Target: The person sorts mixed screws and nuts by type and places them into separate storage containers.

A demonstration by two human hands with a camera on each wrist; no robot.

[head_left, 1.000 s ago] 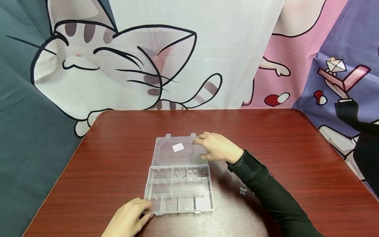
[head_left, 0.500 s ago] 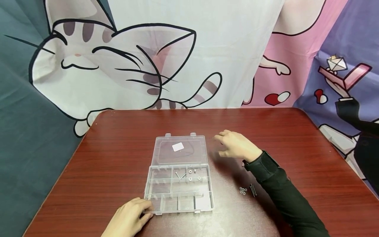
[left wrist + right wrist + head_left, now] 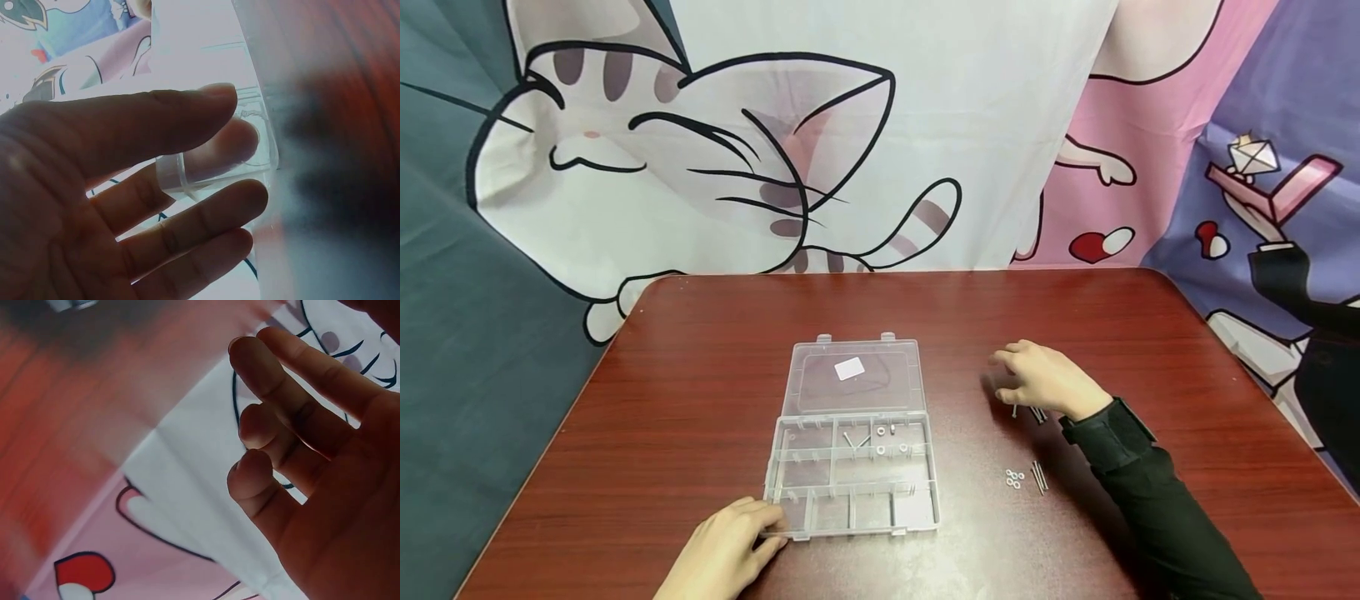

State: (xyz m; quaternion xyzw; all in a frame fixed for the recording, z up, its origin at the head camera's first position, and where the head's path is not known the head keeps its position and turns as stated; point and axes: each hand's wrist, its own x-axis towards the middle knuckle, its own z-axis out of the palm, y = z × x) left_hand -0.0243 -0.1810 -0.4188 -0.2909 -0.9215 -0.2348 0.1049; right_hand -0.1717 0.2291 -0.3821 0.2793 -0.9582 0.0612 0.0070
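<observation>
A clear plastic compartment box lies on the table with its lid folded back flat. My left hand grips its near left corner; in the left wrist view the thumb is on one side of the transparent wall and the index finger shows through it. A few screws and small nuts lie in the box. My right hand is over the table to the right, near some screws. Its fingers are loosely bent, with nothing seen between them.
Several nuts lie in a cluster right of the box, beside a few long screws. The reddish-brown table ends at the back against a printed cartoon cloth. A white label shows at the lid.
My right hand has moved right from the lid to above the screws, uncovering the nuts and long screws below it. The left hand stays at the box corner.
</observation>
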